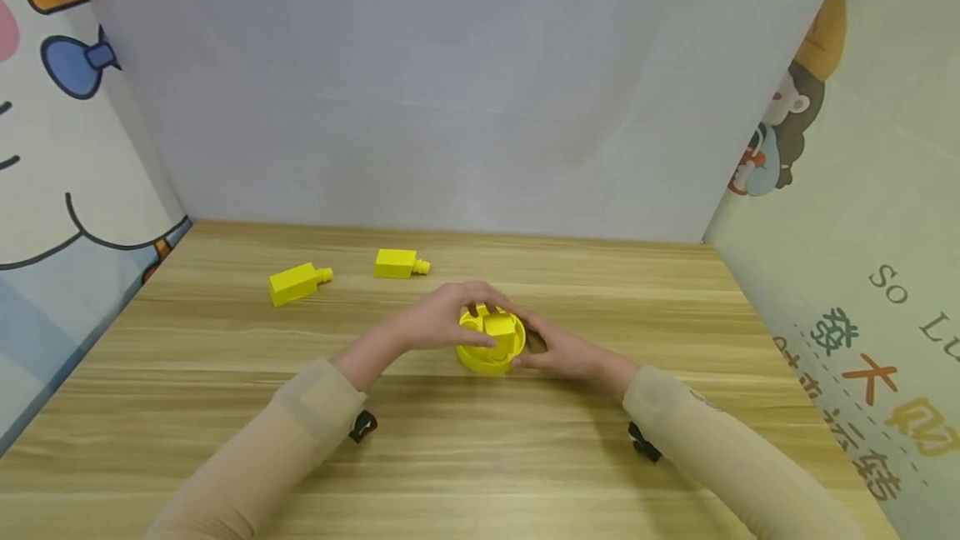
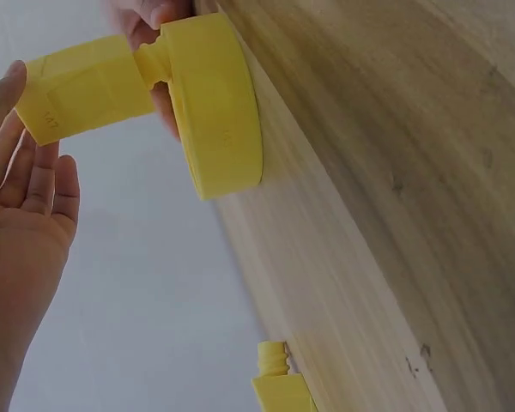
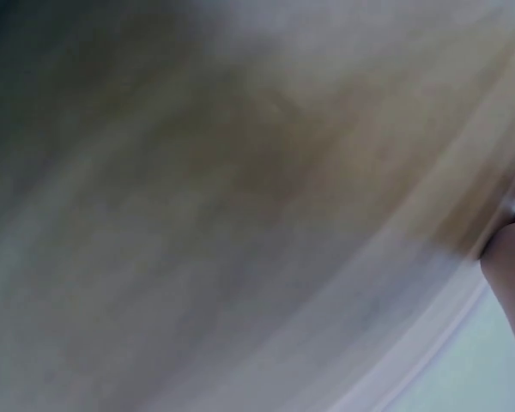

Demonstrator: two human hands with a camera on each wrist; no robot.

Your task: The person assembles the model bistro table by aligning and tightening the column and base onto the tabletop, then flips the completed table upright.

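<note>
At the far left of the wood-grained surface (image 1: 480,457), a yellow boxy bottle (image 1: 295,284) lies on its side, a matching yellow bottle (image 1: 395,263) to its right. The left hand (image 1: 444,317) pinches a neck-down yellow bottle (image 1: 500,327) between its fingers at the centre; the right hand's (image 1: 564,353) fingers curl around a round yellow dish (image 1: 483,367) below, its interior partly hidden.

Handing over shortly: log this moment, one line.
left hand: holds bottle, neck down; right hand: holds dish; two bottles: lying on table
</note>
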